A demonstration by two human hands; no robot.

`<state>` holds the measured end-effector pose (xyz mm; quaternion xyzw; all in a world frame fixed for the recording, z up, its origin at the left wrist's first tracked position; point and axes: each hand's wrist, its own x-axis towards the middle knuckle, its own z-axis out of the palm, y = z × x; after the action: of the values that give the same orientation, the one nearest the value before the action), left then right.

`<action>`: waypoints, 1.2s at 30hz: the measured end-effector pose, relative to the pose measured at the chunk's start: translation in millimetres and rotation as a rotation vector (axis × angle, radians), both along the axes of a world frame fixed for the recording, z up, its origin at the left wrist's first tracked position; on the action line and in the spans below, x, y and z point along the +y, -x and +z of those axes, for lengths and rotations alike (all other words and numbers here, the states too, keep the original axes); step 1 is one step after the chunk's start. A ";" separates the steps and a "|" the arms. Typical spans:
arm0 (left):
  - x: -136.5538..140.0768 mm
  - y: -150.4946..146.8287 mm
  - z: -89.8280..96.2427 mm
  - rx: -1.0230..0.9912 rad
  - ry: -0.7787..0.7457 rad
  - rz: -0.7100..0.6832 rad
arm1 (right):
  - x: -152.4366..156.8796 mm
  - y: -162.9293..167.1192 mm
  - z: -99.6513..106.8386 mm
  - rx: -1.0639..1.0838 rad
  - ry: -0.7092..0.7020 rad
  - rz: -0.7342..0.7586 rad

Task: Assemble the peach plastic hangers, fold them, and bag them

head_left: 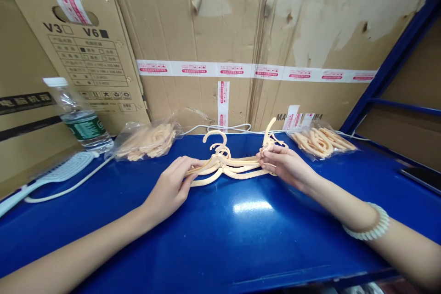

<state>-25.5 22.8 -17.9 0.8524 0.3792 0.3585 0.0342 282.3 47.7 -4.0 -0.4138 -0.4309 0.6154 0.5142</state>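
Observation:
A small bunch of pale peach plastic hangers (223, 165) lies at the middle of the blue table, hooks pointing toward the back. My left hand (174, 183) pinches the left arm of an upper hanger between thumb and fingers. At the bunch's right end, my right hand (282, 163) has its fingers closed on a hanger piece (269, 131) whose curved tip sticks up above them. More peach plastic shows just behind that hand, partly hidden by it. Whether this piece is joined to the bunch I cannot tell.
Clear bags of peach hangers lie at the back left (151, 141) and back right (319, 140) of the blue table (220, 243). A water bottle (84, 124) and a pale hairbrush (65, 170) are at left, a dark phone-like slab (422, 178) at right. Cardboard (206, 23) walls the back.

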 end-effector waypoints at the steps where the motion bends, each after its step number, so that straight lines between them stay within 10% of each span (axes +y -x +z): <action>1: -0.1 -0.1 0.0 -0.002 -0.001 -0.002 | 0.0 0.0 0.2 -0.011 0.001 -0.004; 36: -2.5 0.1 3.0 -0.048 -0.115 0.007 | -0.2 -7.8 14.2 -0.027 0.086 0.244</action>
<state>-25.5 20.3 -14.9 0.8427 0.3601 0.4002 -0.0069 290.2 47.5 10.2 -0.3882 -0.4583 0.6857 0.4112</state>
